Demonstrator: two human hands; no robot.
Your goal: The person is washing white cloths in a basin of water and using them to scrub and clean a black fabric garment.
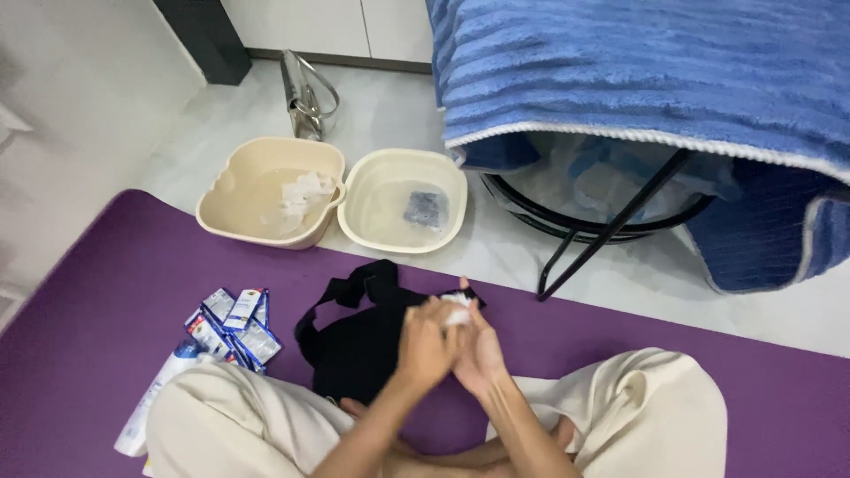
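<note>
Between both hands' fingers (462, 320), a white wad (457, 310) sits above the black garment (363, 341).

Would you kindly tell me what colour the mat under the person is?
The mat is purple, seen best in the head view.

A single head-worn camera looks steeply down and forward from close above the seated person's lap, taking in the purple mat (106, 301) near and two basins far.
</note>
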